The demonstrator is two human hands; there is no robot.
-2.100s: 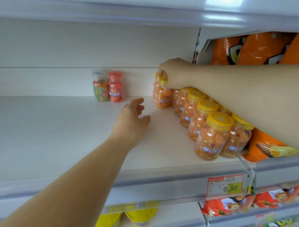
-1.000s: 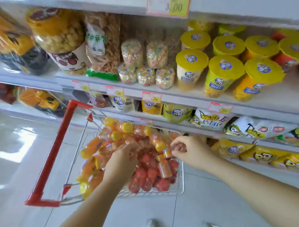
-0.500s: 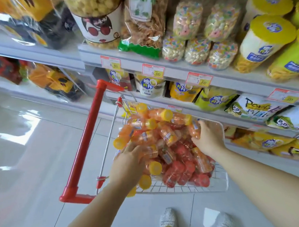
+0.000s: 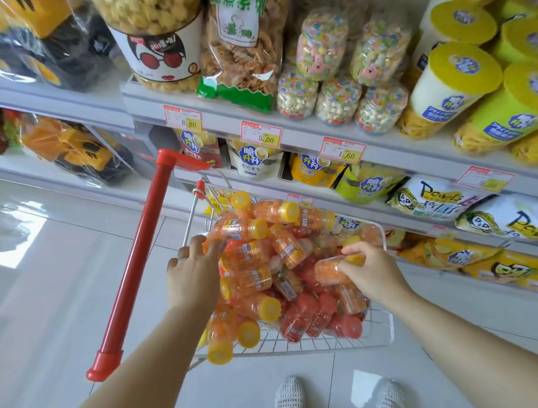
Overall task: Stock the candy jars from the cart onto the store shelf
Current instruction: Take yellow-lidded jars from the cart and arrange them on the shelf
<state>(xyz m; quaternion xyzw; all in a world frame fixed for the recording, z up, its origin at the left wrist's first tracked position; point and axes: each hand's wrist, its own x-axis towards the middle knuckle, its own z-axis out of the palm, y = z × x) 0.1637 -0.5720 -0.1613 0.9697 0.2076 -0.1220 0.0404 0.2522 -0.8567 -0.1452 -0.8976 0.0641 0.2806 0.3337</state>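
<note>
Head view: cart [image 4: 381,326], wire, red-handled, heaped with orange and red jars [image 4: 249,281], stood just beside shelf [image 4: 302,139]. One orange jar [image 4: 327,272] is gripped by curled fingers of right hand [image 4: 371,272], atop heap. Left hand [image 4: 192,270]: fingers extended, laid on heap's left edge, nothing gripped.

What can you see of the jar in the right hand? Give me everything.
The jar is small and looks like clear plastic, packed with orange candies. Its yellow cap is mostly hidden by the fingers. It lies roughly on its side, with the base pointing left and the cap end to the right. The right hand grips it around the cap end, fingers curled over it. It sits at the top of the pile of jars in the cart. I cannot tell whether it is lifted clear of the jars beneath. No label is readable.
</note>
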